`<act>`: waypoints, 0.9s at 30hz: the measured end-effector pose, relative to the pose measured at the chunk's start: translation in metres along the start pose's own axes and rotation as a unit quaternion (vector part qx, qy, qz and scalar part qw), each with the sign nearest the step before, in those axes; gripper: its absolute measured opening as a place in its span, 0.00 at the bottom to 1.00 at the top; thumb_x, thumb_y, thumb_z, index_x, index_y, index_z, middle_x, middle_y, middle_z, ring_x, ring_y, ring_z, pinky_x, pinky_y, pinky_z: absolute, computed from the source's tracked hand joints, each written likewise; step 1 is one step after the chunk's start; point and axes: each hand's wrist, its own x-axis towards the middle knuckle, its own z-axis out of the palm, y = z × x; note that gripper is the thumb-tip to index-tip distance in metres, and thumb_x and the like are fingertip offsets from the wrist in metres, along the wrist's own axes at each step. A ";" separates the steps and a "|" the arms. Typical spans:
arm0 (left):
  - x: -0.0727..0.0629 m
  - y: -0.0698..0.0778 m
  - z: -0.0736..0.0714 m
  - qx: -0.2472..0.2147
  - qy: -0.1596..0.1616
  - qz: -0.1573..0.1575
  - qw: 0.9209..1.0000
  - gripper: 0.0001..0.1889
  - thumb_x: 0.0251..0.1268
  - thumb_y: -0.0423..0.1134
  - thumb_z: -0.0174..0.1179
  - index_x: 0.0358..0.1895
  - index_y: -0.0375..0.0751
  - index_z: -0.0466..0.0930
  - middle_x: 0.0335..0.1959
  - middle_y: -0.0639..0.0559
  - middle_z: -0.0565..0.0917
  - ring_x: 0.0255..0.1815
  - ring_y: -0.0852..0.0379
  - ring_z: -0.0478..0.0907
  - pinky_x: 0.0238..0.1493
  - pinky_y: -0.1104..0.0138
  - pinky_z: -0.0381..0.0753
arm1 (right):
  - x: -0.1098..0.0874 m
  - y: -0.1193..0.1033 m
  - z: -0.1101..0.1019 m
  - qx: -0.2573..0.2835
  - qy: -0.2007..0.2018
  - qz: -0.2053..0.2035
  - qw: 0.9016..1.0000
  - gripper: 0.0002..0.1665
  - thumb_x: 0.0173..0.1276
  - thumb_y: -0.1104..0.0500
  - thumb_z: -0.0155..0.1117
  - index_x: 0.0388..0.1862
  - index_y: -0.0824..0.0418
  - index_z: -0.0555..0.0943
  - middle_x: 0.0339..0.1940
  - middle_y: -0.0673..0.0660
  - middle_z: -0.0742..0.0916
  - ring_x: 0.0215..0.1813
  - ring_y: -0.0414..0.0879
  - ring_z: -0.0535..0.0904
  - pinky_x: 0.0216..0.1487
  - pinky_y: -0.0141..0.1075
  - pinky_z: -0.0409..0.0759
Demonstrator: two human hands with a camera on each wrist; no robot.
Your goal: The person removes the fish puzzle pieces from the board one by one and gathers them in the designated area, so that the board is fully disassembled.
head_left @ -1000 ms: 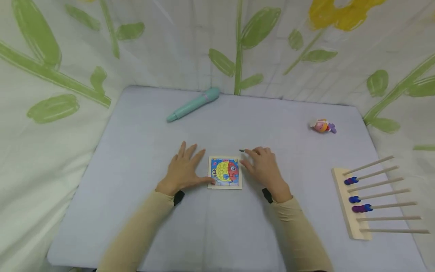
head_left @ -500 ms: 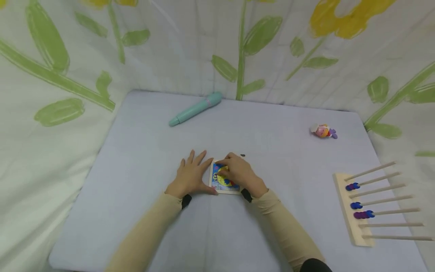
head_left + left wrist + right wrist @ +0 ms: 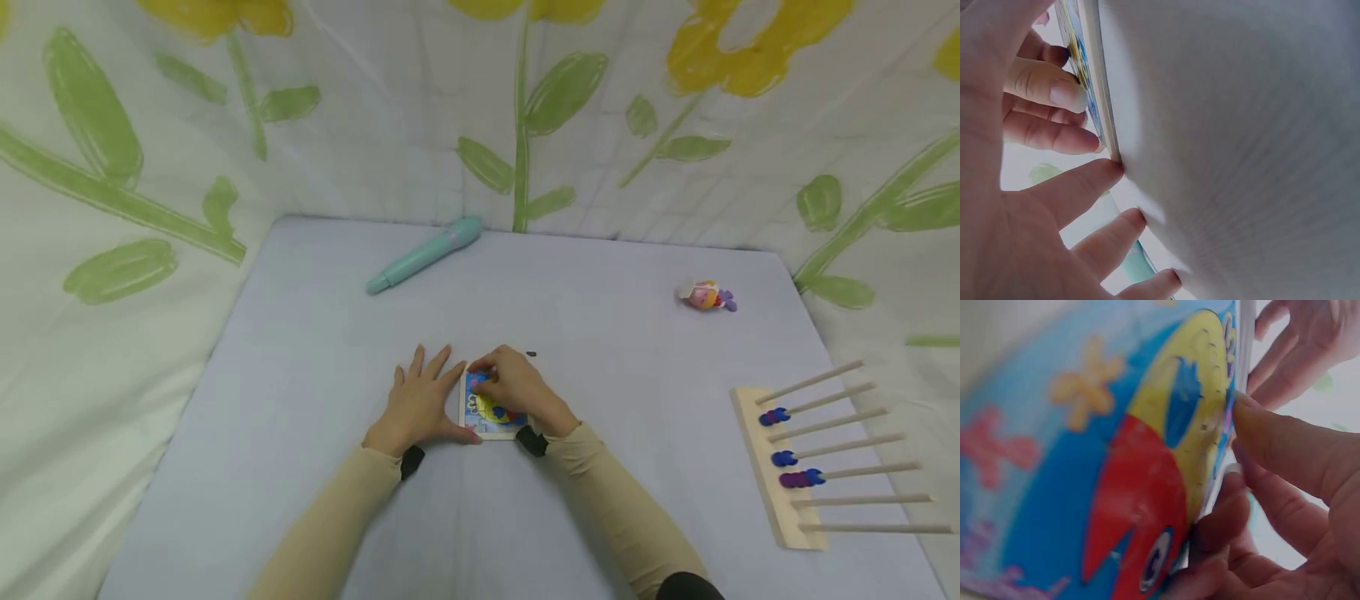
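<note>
A small square jigsaw puzzle (image 3: 495,414) with a yellow and red fish on blue lies in a pale wooden frame on the table. My left hand (image 3: 416,408) spreads its fingers along the frame's left side. Its index fingertip and thumb touch the upper and lower left corners. Over the puzzle, my right hand (image 3: 517,385) bends its fingers, with thumb and index tips at the upper left part of the picture. The thumb (image 3: 1285,440) presses close to the picture's edge in the right wrist view. I cannot tell whether a loose piece is between these fingertips.
A small dark piece (image 3: 531,353) lies just behind the puzzle. Farther back are a teal pen-shaped toy (image 3: 423,256) and a small doll figure (image 3: 707,296). A wooden bead rack (image 3: 780,475) with long rods lies at the right. A painted curtain (image 3: 375,125) hangs behind the table.
My right hand has moved left from beside the small dark piece onto the puzzle's upper left part. My left hand has shifted slightly right, its index finger now at the frame's corner.
</note>
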 end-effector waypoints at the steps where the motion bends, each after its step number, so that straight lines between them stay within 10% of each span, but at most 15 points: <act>1: -0.002 0.000 0.001 -0.003 0.000 -0.001 1.000 0.61 0.38 0.71 0.78 0.79 0.46 0.66 0.85 0.38 0.57 0.84 0.21 0.45 0.71 0.22 0.55 | 0.000 -0.001 0.002 0.005 -0.002 -0.004 1.000 0.17 0.68 0.57 0.73 0.55 0.59 0.88 0.53 0.60 0.85 0.52 0.52 0.82 0.54 0.44 0.82; 27: -0.002 -0.001 0.001 -0.005 0.002 -0.001 1.000 0.61 0.39 0.70 0.78 0.79 0.45 0.66 0.85 0.38 0.56 0.84 0.22 0.45 0.71 0.21 0.54 | 0.008 0.008 -0.003 0.075 0.017 -0.036 0.996 0.09 0.74 0.58 0.66 0.45 0.62 0.88 0.45 0.59 0.91 0.45 0.51 0.89 0.50 0.40 0.87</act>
